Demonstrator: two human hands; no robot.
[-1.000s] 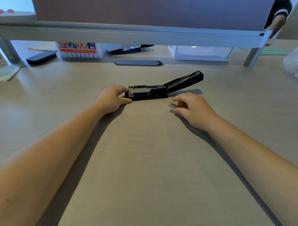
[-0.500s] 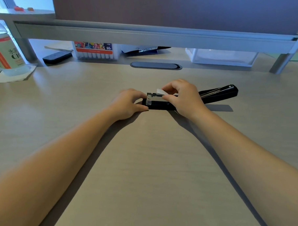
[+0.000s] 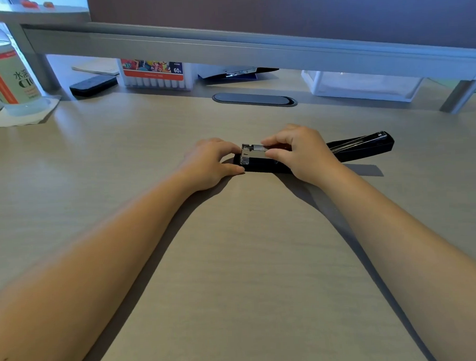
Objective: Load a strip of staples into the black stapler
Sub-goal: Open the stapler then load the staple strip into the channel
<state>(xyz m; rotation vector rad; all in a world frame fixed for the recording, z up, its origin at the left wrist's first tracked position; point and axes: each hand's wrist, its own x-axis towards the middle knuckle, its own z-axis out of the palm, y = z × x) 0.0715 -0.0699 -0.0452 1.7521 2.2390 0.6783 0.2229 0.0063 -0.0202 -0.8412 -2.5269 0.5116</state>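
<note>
The black stapler (image 3: 363,147) lies on the desk with its lid folded flat back to the right, and its metal magazine (image 3: 247,154) is exposed at the left end. My left hand (image 3: 208,162) grips the stapler's left end, thumb against the base. My right hand (image 3: 298,153) is over the magazine, with thumb and forefinger pinched on a silvery strip of staples (image 3: 258,147) lying in the channel. The middle of the stapler is hidden under my right hand.
Behind the stapler is a grey cable grommet (image 3: 254,99). Under the monitor shelf stand a marker box (image 3: 156,74), a black case (image 3: 93,84) and a clear tray (image 3: 361,86). A bottle (image 3: 6,78) on a napkin sits far left.
My right hand went from the desk in front of the stapler up onto the magazine with the staple strip. The lid dropped from tilted up to flat. My left hand kept its hold.
</note>
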